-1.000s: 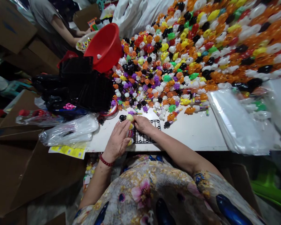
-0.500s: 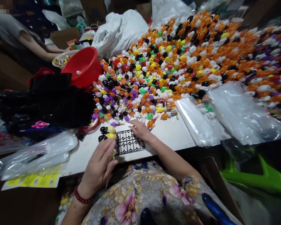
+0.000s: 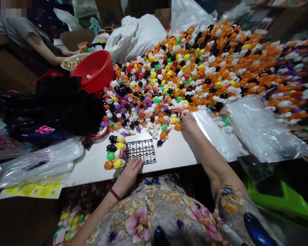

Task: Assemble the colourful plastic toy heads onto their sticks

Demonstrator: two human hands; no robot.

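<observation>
A black plastic grid tray (image 3: 146, 150) lies on the white table. My left hand (image 3: 130, 171) rests over its near left edge, fingers stretched out and lying flat. Small round plastic toys stand in two columns along the tray's left side: black, yellow, green, white and an orange one (image 3: 108, 165) nearest me. My right hand (image 3: 190, 123) is at the front edge of the big toy pile (image 3: 154, 102), beside yellow and orange toys. Its fingers are curled at the pile; what they hold, if anything, is hidden.
Clear plastic bags (image 3: 261, 130) lie at right, with more bags (image 3: 51, 157) at left. A red basin (image 3: 97, 73) stands behind black trays (image 3: 66, 109). A green stool (image 3: 282, 194) is at lower right. Another person's arm (image 3: 46, 49) reaches a bowl (image 3: 66, 65) at the back left.
My right hand has moved right, from the tray to the pile's edge. My left hand has lowered from the toys onto the tray's near edge, uncovering green, white, yellow and orange toys.
</observation>
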